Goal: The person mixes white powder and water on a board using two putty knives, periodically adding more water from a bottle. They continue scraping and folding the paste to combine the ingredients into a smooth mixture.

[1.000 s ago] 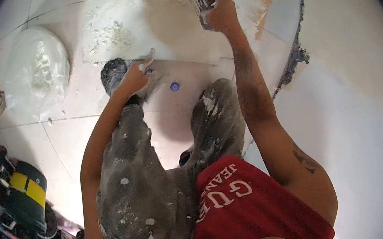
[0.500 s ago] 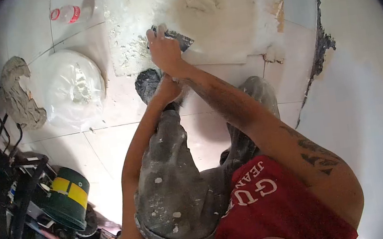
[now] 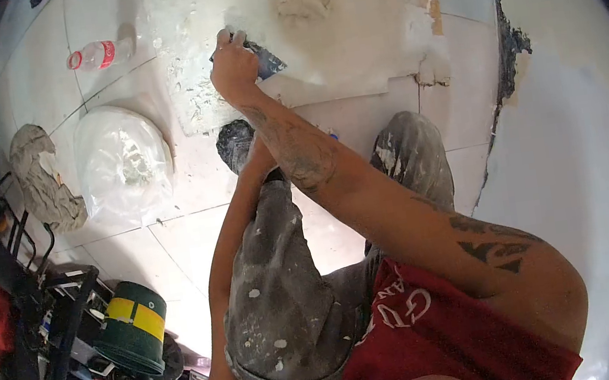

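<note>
Held scraper point(image 3: 270, 63) over board point(image 3: 358, 68), near twelve o'clock, in right hand point(image 3: 235, 68) with fingers curled round; couldn't tell finger state of left hand point(image 3: 260, 157). Seemed light, stiff, perhaps slippery; best gripped along back edge.

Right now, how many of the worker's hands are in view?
2: the right hand holds a scraper over the whitish board; the left hand, partly hidden behind the right forearm, is beside the dark shoe.
</note>
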A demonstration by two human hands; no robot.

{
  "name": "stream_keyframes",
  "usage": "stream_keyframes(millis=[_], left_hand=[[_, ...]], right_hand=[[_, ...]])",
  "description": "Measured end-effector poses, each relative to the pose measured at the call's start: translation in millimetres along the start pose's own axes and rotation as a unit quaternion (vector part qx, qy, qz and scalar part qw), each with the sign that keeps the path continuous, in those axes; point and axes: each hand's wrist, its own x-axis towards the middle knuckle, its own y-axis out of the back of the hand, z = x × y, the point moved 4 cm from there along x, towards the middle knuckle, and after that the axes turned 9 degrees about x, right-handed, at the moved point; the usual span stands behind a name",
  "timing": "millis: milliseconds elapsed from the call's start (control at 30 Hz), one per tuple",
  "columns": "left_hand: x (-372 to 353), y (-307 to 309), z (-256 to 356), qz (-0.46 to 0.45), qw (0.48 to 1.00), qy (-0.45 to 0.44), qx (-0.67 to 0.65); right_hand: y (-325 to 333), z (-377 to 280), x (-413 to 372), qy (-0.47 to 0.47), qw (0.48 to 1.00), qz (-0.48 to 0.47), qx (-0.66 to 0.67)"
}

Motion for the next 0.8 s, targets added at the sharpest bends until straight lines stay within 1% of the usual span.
stream_keyframes(millis=[167,267,367,467,567,667,800], left_hand=[[1.4,0.2,-1.8,-0.004,1.000,0.004,-0.001],[1.4,2.0,-2.2,-0.006,1.000,0.009,-0.002],[2.9,0.2,-2.8,-0.009,1.000,0.009,-0.001],[5.9,1.0,-1.2,-0.014,1.000,0.014,-0.001],[6.9,2.4,0.1,-0.017,1.000,0.018,-0.001],[5.8,-1.2,-3.8,-0.016,1.000,0.023,-0.004],[8.5,0.9,-3.0,-0.016,0.999,0.031,-0.007]], right_hand=[[0.8,-2.7,6.3,-0.032,0.999,0.013,0.007],[4.0,-5.2,13.9,-0.056,0.998,-0.004,0.042],[-2.1,-5.3,19.4,-0.077,0.996,-0.015,0.043],[-6.7,-2.2,17.4,-0.076,0.996,-0.012,0.041],[-13.2,1.4,16.6,-0.070,0.997,-0.004,0.039],[-16.2,1.0,20.2,-0.080,0.995,0.036,0.047],[-8.5,-4.5,24.4,-0.108,0.992,0.031,0.053]])
